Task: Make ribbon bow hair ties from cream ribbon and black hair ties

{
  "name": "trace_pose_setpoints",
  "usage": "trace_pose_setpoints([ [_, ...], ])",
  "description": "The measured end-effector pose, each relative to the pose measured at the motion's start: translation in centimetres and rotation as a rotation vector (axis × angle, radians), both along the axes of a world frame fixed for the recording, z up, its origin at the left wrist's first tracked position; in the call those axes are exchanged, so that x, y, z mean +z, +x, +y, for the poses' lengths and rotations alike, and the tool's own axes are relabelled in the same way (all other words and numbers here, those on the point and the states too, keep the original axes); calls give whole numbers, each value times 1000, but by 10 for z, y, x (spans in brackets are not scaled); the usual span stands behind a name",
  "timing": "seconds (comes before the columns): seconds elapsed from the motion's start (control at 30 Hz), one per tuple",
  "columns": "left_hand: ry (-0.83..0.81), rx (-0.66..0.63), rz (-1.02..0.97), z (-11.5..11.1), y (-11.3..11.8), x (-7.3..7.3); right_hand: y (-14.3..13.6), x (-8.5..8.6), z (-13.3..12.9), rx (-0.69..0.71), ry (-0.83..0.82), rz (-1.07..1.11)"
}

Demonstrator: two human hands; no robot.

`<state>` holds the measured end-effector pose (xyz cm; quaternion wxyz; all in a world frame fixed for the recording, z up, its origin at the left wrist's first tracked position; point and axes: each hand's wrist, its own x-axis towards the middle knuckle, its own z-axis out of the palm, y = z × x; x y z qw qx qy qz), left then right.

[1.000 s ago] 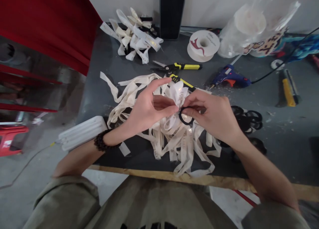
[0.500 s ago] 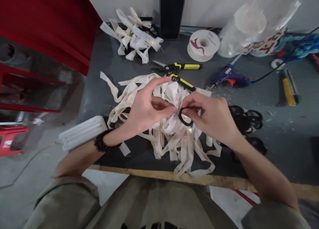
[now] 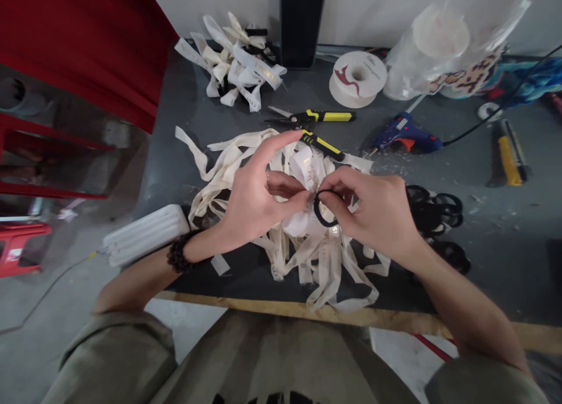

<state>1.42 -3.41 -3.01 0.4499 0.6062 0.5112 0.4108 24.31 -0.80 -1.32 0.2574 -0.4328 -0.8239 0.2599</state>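
A white ribbon bow [image 3: 302, 164] is pinched at its middle between the thumb and a bent finger of my left hand [image 3: 259, 193]; the index finger is stretched out above. My right hand [image 3: 373, 211] grips a black hair tie [image 3: 322, 214] between thumb and fingers, right beside the bow's middle. Fingertips of both hands nearly meet there and partly hide the bow. Beneath them, long cream ribbon strips [image 3: 281, 249] with gold lettering lie in a loose pile on the dark table [image 3: 175, 111].
Yellow-black scissors [image 3: 329, 116] lie beyond my hands. Farther back are finished-looking bows [image 3: 237, 64] and a ribbon spool [image 3: 357, 79]. A blue glue gun [image 3: 406, 133], cutter [image 3: 509, 155] and black hair ties [image 3: 434, 211] are right, a white power strip [image 3: 147, 234] left.
The black hair tie has turned slightly and shows a rounder loop against the bow's middle. The bow's lower loop is more hidden by my left hand. Both hands keep their grip.
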Motion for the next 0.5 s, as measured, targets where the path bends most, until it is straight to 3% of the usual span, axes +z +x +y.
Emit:
trace_pose_setpoints([
  [0.5,4,-5,36,-3,1,-5,-3,-6,3,-20,-66,26],
])
